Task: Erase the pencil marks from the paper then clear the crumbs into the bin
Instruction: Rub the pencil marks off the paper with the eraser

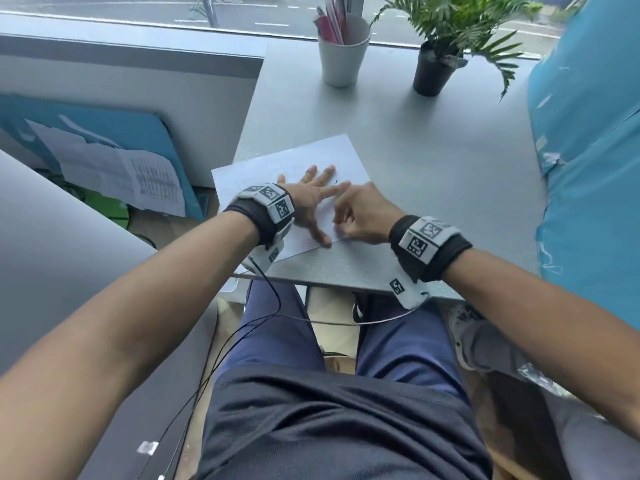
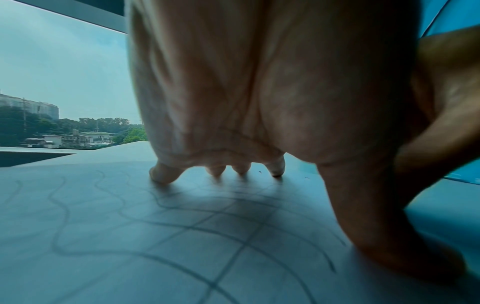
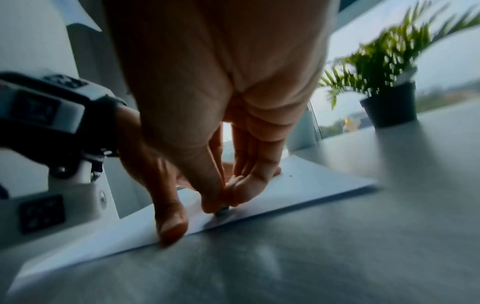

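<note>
A white sheet of paper (image 1: pixel 298 157) lies on the grey table (image 1: pixel 433 161) near its front left corner. Wavy and crossing pencil lines (image 2: pixel 182 226) cover it in the left wrist view. My left hand (image 1: pixel 313 192) lies flat on the sheet with fingers spread, pressing it down. My right hand (image 1: pixel 346 220) is just right of it, fingertips bunched, pinching a small grey eraser (image 3: pixel 221 211) against the paper (image 3: pixel 298 185) near its front edge. A few dark crumbs (image 1: pixel 336 181) lie beyond the fingers. No bin shows.
A white cup of pens (image 1: pixel 341 51) and a potted plant (image 1: pixel 436 69) stand at the table's far side by the window. Turquoise material (image 1: pixel 588 150) borders the right. Papers on a blue board (image 1: pixel 131 174) lie on the floor to the left. Cables hang over my lap.
</note>
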`<state>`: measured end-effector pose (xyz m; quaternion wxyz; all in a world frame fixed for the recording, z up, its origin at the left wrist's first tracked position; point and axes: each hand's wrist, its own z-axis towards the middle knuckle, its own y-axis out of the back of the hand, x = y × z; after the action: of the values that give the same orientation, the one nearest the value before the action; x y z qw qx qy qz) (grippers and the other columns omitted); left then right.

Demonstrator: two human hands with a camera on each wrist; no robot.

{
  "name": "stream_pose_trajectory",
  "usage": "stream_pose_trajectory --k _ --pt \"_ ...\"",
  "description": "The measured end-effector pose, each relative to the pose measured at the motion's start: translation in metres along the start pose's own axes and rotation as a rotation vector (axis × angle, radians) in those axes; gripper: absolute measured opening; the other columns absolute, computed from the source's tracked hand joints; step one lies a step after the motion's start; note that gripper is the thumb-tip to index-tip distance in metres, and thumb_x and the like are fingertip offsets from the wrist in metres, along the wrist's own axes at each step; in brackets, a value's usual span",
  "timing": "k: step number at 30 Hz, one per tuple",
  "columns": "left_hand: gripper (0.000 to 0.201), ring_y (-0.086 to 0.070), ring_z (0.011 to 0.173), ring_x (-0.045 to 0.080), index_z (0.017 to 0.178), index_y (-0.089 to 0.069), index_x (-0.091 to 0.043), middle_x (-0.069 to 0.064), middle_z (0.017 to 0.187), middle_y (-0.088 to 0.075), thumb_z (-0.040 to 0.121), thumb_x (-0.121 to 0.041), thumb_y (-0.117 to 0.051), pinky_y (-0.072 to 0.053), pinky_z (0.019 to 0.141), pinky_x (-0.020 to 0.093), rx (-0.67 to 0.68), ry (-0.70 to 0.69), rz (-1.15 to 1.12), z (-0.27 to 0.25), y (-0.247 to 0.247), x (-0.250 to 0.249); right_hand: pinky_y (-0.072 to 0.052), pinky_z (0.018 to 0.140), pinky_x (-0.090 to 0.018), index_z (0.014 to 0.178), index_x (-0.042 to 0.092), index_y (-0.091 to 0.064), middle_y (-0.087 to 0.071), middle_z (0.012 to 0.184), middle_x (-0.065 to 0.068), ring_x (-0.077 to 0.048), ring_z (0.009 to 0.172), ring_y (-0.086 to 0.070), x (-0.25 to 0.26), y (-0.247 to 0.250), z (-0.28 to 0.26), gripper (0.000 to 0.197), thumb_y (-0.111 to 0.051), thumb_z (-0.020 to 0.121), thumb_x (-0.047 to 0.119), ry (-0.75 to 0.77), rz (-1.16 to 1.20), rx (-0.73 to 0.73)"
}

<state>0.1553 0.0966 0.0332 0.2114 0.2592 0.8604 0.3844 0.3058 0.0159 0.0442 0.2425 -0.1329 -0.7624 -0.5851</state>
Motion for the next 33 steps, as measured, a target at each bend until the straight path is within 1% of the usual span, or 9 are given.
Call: stream_pose_trajectory --k 3,8,12,15,19,24,27,31,33 --pt "0.133 0.026 0.148 0.023 0.153 0.012 -0.047 -0.01 0.159 0.033 0.061 -0.068 -0.081 0.003 0.109 0.076 0.001 0.005 -0.006 -0.001 0.001 -0.003 -0.05 0.068 -0.02 0.086 0.011 -0.079 -0.066 0.075 0.0 -0.012 0.07 -0.062 -0.013 0.016 0.009 0.011 -0.074 0.076 0.012 -0.117 0.001 -0.098" --pt "0.133 0.027 0.148 0.023 0.153 0.014 -0.047 -0.01 0.159 0.033 0.061 -0.069 -0.08 0.003 0.109 0.076 0.0 0.008 -0.005 -0.002 0.0 -0.003 -0.059 0.069 -0.029 0.081 0.009 -0.078 -0.067 0.076 -0.001 -0.017 0.072 -0.067 -0.004 0.003 -0.001 0.009 -0.074 0.074 0.012 -0.008 -0.005 -0.024" --pt "0.132 0.028 0.148 0.023 0.152 0.014 -0.048 -0.011 0.158 0.034 0.062 -0.068 -0.08 0.004 0.109 0.076 0.006 0.02 -0.025 -0.003 0.0 -0.005 -0.059 0.072 -0.027 0.083 0.011 -0.079 -0.073 0.078 -0.005 -0.016 0.072 -0.069 -0.019 0.015 0.005 0.009 -0.075 0.075 0.014 -0.121 0.036 -0.141" --pt "0.133 0.028 0.147 0.022 0.152 0.015 -0.048 -0.011 0.158 0.035 0.062 -0.069 -0.08 0.005 0.109 0.076 0.005 0.017 -0.027 -0.002 -0.001 -0.004 -0.058 0.067 -0.029 0.079 0.01 -0.078 -0.071 0.077 -0.004 -0.016 0.07 -0.066 -0.005 0.002 -0.004 0.007 -0.074 0.075 0.012 -0.007 0.011 -0.032" --pt "0.132 0.028 0.147 0.022 0.152 0.015 -0.048 -0.011 0.158 0.035 0.062 -0.068 -0.08 0.004 0.108 0.077 0.007 0.016 -0.035 -0.002 -0.001 -0.006 -0.054 0.066 -0.022 0.083 0.013 -0.079 -0.072 0.078 -0.002 -0.012 0.069 -0.065 -0.02 0.016 0.006 0.008 -0.076 0.076 0.017 -0.141 0.029 -0.145" --pt "0.133 0.029 0.147 0.022 0.151 0.016 -0.047 -0.011 0.157 0.035 0.062 -0.069 -0.08 0.005 0.109 0.076 0.008 0.013 -0.031 -0.002 -0.001 -0.005 -0.057 0.067 -0.026 0.083 0.011 -0.079 -0.072 0.081 -0.004 -0.015 0.073 -0.066 -0.007 0.006 0.0 0.009 -0.076 0.076 0.015 -0.045 -0.004 -0.007" --pt "0.132 0.029 0.147 0.022 0.152 0.015 -0.048 -0.011 0.158 0.035 0.062 -0.068 -0.08 0.005 0.108 0.076 0.01 0.011 -0.041 -0.002 -0.001 -0.006 -0.054 0.067 -0.021 0.084 0.013 -0.079 -0.073 0.08 -0.004 -0.012 0.07 -0.065 -0.021 0.019 0.008 0.01 -0.076 0.076 0.017 -0.158 0.023 -0.147" --pt "0.134 0.03 0.147 0.023 0.151 0.017 -0.047 -0.011 0.157 0.037 0.062 -0.069 -0.08 0.005 0.108 0.077 0.016 0.01 -0.02 -0.002 -0.001 -0.005 -0.059 0.069 -0.028 0.082 0.01 -0.079 -0.07 0.077 -0.002 -0.016 0.073 -0.068 -0.001 0.004 -0.005 0.009 -0.074 0.075 0.011 -0.017 0.018 0.033" --pt "0.133 0.029 0.147 0.023 0.152 0.016 -0.047 -0.011 0.157 0.036 0.062 -0.069 -0.08 0.004 0.109 0.077 0.017 0.009 -0.016 -0.002 -0.001 -0.005 -0.054 0.068 -0.022 0.086 0.011 -0.079 -0.072 0.08 -0.003 -0.016 0.074 -0.068 -0.009 0.011 0.004 0.012 -0.075 0.076 0.014 -0.083 0.008 -0.033"
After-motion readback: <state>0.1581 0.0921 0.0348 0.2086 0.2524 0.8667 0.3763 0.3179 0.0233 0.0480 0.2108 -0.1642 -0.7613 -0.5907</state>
